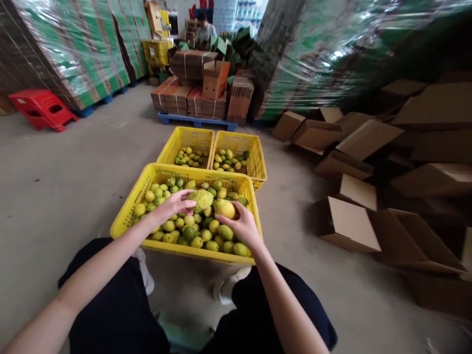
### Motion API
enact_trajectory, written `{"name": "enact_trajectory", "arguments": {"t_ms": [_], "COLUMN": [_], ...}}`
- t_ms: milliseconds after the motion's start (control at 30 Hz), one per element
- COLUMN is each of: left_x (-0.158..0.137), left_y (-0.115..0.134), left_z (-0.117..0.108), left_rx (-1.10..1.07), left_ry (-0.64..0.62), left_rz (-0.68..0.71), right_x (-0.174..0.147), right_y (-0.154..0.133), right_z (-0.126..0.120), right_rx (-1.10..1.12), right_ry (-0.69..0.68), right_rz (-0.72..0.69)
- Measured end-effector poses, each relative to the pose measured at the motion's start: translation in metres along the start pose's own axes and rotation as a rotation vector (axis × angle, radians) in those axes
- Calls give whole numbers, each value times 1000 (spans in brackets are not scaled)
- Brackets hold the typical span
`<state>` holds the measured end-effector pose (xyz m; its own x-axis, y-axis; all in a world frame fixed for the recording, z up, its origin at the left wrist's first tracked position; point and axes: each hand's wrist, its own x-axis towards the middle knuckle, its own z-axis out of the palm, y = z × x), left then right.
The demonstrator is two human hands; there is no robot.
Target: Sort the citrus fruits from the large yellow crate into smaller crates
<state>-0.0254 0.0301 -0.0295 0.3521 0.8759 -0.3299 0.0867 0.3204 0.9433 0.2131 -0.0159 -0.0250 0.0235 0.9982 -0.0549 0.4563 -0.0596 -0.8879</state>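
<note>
Both our hands are at work over the near yellow crate, which is loaded with green and yellow fruit. Our left hand pinches a large green-yellow lemon by its left side, thumb on the near side, fingertips on the far. Our right hand curls round a yellow lemon from the right, the thumb showing at its near left. The two fruits hang side by side above the pile, near each other, just right of the crate's middle.

Handling, by our judgement: light, firm, with a little give; the rind perhaps waxy, so a dry, full-finger hold beats a bare tip pinch. Bruising seems likelier than breaking. Best hold: across the waist, leaving both ends free. The green-yellow lemon looks lumpy, which should help the grip.

Lie: the green-yellow lemon's long axis runs roughly left to right, the left end partly behind our fingers; we cannot tell stem from tip. The yellow lemon looks nearly round from here; its axis seems to run left to right too, but we would not swear to it.
</note>
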Motion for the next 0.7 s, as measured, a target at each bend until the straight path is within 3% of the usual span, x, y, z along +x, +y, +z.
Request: {"name": "enact_trajectory", "arguments": {"t_ms": [133,333,500,600,700], "left_x": [-10,-8,-14,-15,-13], "left_y": [-12,-21,-17,-14,-10], "left_z": [2,-8,-16,-13,-10], "left_rx": [-91,-149,216,410,497], "left_ry": [41,10,73,209,383], "left_rz": [24,192,467,722,903], "right_x": [-3,9,24,29,29], "right_y": [-15,-26,-24,-28,-33], "right_z": [28,48,42,35,32], "right_rx": [336,429,286,147,-10], "right_ry": [-37,41,9,23,129], "right_rz": [-20,-74,-319,-451,-560]}}
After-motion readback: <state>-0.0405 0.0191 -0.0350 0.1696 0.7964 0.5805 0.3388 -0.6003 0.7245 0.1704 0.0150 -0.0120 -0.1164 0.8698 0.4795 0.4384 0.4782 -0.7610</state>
